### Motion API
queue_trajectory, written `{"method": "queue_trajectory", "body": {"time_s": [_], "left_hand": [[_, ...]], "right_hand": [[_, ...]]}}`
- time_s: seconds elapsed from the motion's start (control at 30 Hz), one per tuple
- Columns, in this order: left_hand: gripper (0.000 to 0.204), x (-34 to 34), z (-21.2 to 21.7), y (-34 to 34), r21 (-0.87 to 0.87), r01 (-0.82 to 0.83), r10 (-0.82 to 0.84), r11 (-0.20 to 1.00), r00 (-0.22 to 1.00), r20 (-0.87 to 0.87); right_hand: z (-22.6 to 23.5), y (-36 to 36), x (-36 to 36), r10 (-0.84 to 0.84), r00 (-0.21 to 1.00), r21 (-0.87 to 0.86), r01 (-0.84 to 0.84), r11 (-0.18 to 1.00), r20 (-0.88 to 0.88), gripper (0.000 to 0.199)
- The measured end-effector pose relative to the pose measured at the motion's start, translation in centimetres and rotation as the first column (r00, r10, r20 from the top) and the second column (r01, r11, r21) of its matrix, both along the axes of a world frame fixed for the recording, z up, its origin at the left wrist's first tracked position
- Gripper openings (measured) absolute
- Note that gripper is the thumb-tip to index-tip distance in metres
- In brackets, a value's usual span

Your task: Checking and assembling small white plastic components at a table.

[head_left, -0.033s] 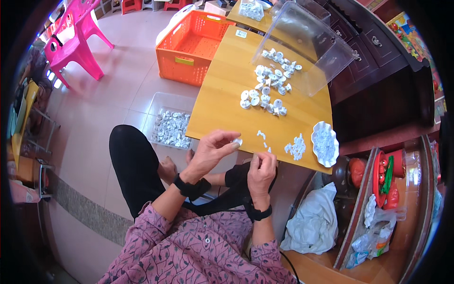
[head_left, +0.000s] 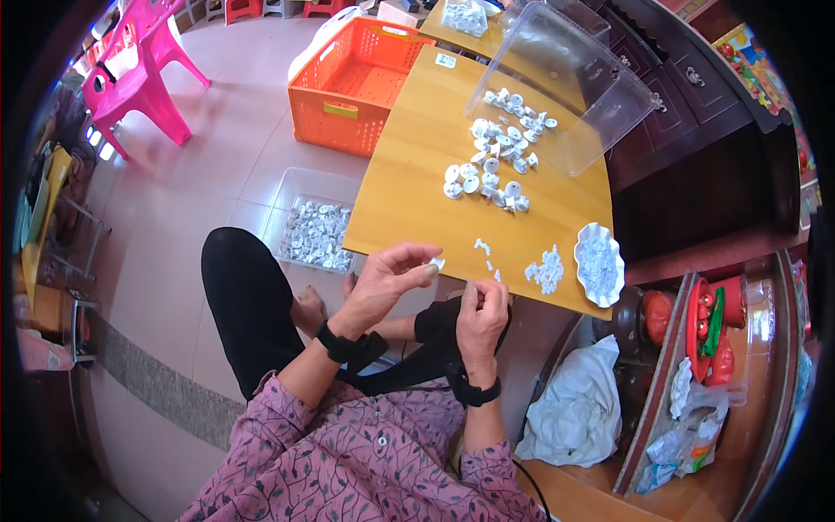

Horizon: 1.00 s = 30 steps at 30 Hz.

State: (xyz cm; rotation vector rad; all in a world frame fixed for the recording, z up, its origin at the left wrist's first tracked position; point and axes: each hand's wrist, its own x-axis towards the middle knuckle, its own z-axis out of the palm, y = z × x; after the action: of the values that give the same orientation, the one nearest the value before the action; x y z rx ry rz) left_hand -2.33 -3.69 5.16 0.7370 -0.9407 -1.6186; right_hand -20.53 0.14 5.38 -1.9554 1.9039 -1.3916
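Observation:
My left hand [head_left: 393, 283] is closed in a pinch on a small white plastic piece [head_left: 437, 262], just off the near edge of the table. Close by on its right, my right hand [head_left: 483, 322] has thumb and forefinger pressed together; whatever they hold is too small or hidden to make out. A few tiny white bits [head_left: 483, 249] lie on the wooden table [head_left: 417, 174] just beyond my hands. To their right are a loose pile of tiny white pieces [head_left: 546, 271] and a scalloped white dish [head_left: 619, 277] full of them. Farther back sit several round-headed white plastic parts [head_left: 491, 165] in a cluster.
A clear plastic bin [head_left: 626, 113] rests tipped at the table's far right. On the floor to the left stand a clear tub [head_left: 283, 204] of white parts and an orange crate [head_left: 335, 130]. A shelf with a white bag [head_left: 574, 404] is at the right; a pink chair [head_left: 139, 91] stands far left.

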Motion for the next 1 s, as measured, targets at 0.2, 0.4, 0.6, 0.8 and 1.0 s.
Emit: {"method": "queue_trajectory", "body": {"time_s": [0.2, 0.4, 0.6, 0.8, 1.0], "left_hand": [[0.031, 1.4, -2.4, 2.5, 0.219, 0.211, -0.079, 0.953, 0.867, -0.492], [0.030, 1.3, -3.9, 3.0, 0.213, 0.248, -0.092, 0.945, 0.828, -0.554], [0.031, 1.3, -3.8, 3.4, 0.186, 0.254, -0.106, 0.949, 0.814, -0.572], [0.031, 1.3, -3.9, 3.4, 0.159, 0.263, -0.124, 0.951, 0.801, -0.586], [0.032, 1.4, -3.9, 3.5, 0.149, 0.261, -0.135, 0.954, 0.815, -0.564]], "right_hand": [[1.5, 2.2, 1.3, -0.006, 0.859, 0.293, -0.168, 0.941, 0.511, 0.007], [2.8, 3.0, 3.6, 0.152, 0.874, 0.165, -0.253, 0.953, 0.462, 0.006], [3.4, 2.6, 4.5, 0.204, 0.884, 0.135, -0.283, 0.949, 0.420, 0.007], [3.8, 2.5, 4.6, 0.207, 0.894, 0.143, -0.283, 0.948, 0.396, 0.007], [4.0, 2.3, 4.7, 0.216, 0.909, 0.136, -0.279, 0.951, 0.357, 0.007]]}}
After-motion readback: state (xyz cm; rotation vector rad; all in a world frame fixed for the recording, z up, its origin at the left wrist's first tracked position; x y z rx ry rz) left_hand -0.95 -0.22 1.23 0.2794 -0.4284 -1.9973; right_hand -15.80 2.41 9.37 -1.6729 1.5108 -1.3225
